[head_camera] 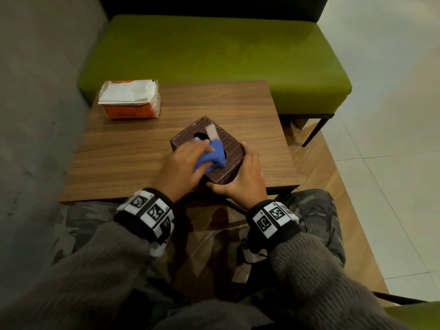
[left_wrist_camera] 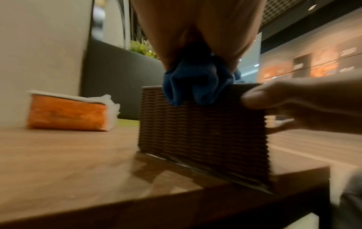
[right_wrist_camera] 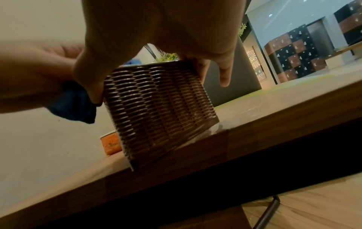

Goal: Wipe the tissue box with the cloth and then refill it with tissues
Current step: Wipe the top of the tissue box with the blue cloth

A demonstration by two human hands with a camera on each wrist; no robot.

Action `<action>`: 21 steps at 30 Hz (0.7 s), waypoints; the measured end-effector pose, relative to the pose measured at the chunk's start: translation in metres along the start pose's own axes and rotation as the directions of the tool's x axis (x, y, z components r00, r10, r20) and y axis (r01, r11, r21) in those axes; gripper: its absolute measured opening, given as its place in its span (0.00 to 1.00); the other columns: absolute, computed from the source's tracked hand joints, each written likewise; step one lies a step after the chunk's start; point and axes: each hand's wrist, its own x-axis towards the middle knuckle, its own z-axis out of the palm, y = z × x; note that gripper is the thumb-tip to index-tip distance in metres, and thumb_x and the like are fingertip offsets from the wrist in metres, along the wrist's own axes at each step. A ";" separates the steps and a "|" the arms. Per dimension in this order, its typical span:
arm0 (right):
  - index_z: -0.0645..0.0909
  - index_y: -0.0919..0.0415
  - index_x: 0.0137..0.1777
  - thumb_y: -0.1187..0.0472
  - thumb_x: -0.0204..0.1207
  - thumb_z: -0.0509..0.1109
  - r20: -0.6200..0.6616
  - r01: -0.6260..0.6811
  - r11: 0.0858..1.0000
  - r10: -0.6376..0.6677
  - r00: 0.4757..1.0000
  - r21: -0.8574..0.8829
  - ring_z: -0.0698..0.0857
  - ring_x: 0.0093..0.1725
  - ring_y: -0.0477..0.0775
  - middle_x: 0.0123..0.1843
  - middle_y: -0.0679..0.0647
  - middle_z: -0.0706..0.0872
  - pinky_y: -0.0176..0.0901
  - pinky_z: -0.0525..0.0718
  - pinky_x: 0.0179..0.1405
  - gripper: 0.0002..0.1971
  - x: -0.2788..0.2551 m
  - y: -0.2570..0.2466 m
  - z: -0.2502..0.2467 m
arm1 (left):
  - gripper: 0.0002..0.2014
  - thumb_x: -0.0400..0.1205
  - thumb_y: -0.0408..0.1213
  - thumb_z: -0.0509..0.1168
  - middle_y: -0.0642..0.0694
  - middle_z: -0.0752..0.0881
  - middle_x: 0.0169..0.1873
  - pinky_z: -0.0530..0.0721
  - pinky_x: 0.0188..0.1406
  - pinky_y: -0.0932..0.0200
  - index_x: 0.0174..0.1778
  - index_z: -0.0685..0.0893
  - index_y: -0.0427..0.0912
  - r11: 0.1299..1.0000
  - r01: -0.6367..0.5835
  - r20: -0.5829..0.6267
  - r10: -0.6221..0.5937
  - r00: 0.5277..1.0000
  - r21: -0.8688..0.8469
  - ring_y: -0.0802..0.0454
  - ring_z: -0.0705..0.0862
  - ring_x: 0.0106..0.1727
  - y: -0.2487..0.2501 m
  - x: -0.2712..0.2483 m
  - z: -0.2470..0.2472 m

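Observation:
A brown woven tissue box [head_camera: 232, 148] stands near the table's front edge, its oval top opening partly showing. My left hand [head_camera: 188, 163] grips a bunched blue cloth [head_camera: 212, 158] and presses it on the box's top; the cloth [left_wrist_camera: 195, 83] hangs over the near upper edge of the box [left_wrist_camera: 201, 131]. My right hand [head_camera: 245, 175] holds the box's near right corner, thumb on the front face and fingers on the right side. In the right wrist view the box [right_wrist_camera: 160, 108] sits under that hand [right_wrist_camera: 156, 31]. An orange tissue pack [head_camera: 131, 101] with white tissues lies at the back left.
The wooden table [head_camera: 123, 148] is small and the box sits close to its front edge. A green bench [head_camera: 214, 51] runs behind it and a grey wall [head_camera: 35, 91] stands at the left. A pale strip [head_camera: 210, 131] lies on the box top beyond the cloth.

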 end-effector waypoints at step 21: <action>0.54 0.62 0.83 0.42 0.49 0.85 0.048 0.034 0.998 -0.031 0.998 -0.045 0.70 0.76 0.59 0.75 0.58 0.68 0.64 0.73 0.72 0.64 0.005 -0.001 -0.006 | 0.20 0.81 0.46 0.60 0.41 0.78 0.67 0.67 0.73 0.52 0.67 0.77 0.43 0.985 -0.172 0.086 0.173 0.981 -0.025 0.44 0.73 0.70 0.016 -0.022 0.018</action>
